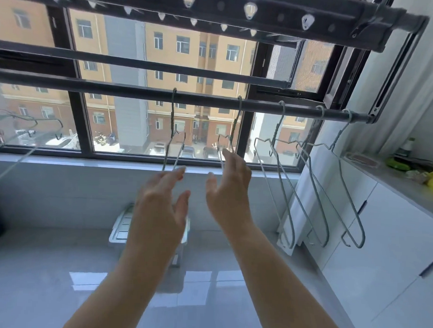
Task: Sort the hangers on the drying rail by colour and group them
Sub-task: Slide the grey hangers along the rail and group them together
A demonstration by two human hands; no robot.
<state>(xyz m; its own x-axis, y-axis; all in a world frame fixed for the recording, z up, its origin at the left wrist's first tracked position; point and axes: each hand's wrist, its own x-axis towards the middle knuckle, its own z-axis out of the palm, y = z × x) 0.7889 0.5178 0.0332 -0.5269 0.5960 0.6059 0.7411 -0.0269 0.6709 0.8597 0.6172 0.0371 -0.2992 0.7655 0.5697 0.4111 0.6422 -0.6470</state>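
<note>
A: Hangers (pixel 236 120) are hung on the drying rail (pixel 129 89): two dark mid-rail, three pale grouped rightward.
B: Left grip (pixel 160 198), right grip (pixel 230 186): spread, empty, raised at the dark pair, presumably for regrouping.

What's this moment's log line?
phase: reach | left hand: open, by first dark hanger | right hand: open, by second dark hanger | pale hangers: three together, right end of rail
</note>
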